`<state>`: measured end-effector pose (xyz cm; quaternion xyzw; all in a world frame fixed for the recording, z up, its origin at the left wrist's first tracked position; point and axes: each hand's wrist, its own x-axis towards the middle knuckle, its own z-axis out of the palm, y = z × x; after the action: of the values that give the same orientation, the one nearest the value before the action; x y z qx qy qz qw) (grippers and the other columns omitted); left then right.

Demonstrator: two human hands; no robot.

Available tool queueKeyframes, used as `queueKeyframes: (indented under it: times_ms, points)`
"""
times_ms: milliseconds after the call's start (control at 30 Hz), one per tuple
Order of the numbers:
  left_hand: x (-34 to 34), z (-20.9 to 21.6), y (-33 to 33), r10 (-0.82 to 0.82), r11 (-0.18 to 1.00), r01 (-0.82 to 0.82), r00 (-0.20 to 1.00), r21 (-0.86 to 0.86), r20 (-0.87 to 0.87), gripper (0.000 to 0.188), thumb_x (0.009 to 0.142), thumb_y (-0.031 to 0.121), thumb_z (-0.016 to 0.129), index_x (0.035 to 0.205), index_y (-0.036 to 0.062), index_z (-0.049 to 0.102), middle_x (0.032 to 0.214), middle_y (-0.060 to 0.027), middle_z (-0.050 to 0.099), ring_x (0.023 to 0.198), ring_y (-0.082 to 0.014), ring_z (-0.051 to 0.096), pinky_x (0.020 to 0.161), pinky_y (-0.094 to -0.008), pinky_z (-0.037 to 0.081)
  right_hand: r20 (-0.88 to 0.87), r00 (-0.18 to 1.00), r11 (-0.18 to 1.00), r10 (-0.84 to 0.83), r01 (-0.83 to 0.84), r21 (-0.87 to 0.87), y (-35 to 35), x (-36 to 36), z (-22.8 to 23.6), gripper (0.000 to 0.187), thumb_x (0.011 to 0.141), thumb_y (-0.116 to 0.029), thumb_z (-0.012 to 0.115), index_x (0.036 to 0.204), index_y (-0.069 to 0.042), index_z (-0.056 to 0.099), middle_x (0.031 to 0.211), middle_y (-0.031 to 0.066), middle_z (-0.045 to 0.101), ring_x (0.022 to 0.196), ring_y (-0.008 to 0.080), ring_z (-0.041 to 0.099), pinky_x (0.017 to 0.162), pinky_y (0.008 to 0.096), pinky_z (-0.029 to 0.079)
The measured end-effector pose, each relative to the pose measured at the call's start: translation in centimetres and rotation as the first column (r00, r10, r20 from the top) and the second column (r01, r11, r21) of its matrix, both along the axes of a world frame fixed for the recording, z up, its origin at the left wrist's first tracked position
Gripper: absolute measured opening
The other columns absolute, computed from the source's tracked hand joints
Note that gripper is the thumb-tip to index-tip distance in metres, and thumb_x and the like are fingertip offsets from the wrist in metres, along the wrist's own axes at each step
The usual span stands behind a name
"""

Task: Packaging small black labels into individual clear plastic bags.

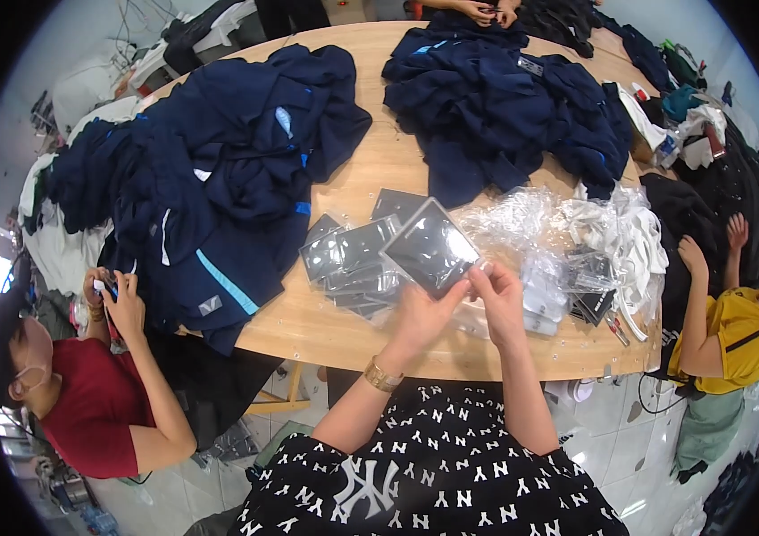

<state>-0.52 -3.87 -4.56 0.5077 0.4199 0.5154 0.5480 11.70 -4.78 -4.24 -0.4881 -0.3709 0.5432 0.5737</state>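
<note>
A flat, dark grey square packet in a clear plastic sleeve point(429, 246) is raised and tilted above the table. My left hand point(429, 314) grips its lower edge between thumb and fingers. At its lower right corner my right hand point(499, 299) pinches the sleeve's edge. Beneath and left of it lies a loose pile of similar dark packets point(348, 255) in glossy clear sleeves. Crumpled clear plastic bags point(518, 219) are heaped just beyond my right hand. Glare hides part of the held packet's surface.
Navy garments with light blue strips make a left pile point(210, 161) and a right pile point(504, 107) on the curved wooden table point(379, 134). White crumpled material point(634, 241) and small tools point(618, 329) lie right. Co-workers in maroon point(94, 402) and yellow point(737, 344) flank me; another's hands point(491, 11) show far off.
</note>
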Motion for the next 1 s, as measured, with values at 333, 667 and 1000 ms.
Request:
queueKeyframes:
  times_ms: [333,667,1000]
  points:
    - [-2.1,-2.4,-0.6,0.030,0.996,-0.039,0.993,-0.076,-0.116,0.028,0.081,0.020,0.064,0.063,-0.0016,0.062,0.055,0.0056,0.055,0.050,-0.0017,0.041,0.044,-0.0215,0.031,0.053,0.998,1.000,0.021,-0.021,0.010,0.2,-0.4,-1.5,0.014,0.084,-0.016,0.060,0.082,-0.003,0.057,0.066,-0.0008,0.053,0.056,0.0062,0.048,0.052,0.0213,0.038]
    - [-7.6,-5.3,2.2,0.374,0.898,-0.370,0.927,-0.236,-0.032,0.024,0.082,0.022,0.063,0.071,0.0016,0.059,0.062,-0.0013,0.055,0.047,-0.0040,0.042,0.040,-0.0167,0.032,0.908,0.328,0.954,-0.261,-0.057,0.295,-2.9,6.1,-2.8,0.019,0.074,-0.011,0.064,0.091,-0.003,0.059,0.083,0.0106,0.060,0.079,0.0277,0.057,0.072,0.0363,0.043]
    - [-5.4,-5.4,1.0,0.336,0.720,-0.020,0.885,-0.694,0.322,0.066,0.081,0.061,0.042,0.092,-0.0024,0.058,0.061,-0.0017,0.055,0.049,-0.0056,0.048,0.043,-0.0142,0.040,0.969,0.100,0.971,-0.226,-0.054,0.232,-5.2,8.7,-5.0,0.038,0.076,-0.030,0.063,0.105,-0.007,0.059,0.110,0.0175,0.054,0.115,0.0329,0.043,0.099,0.0450,0.029]
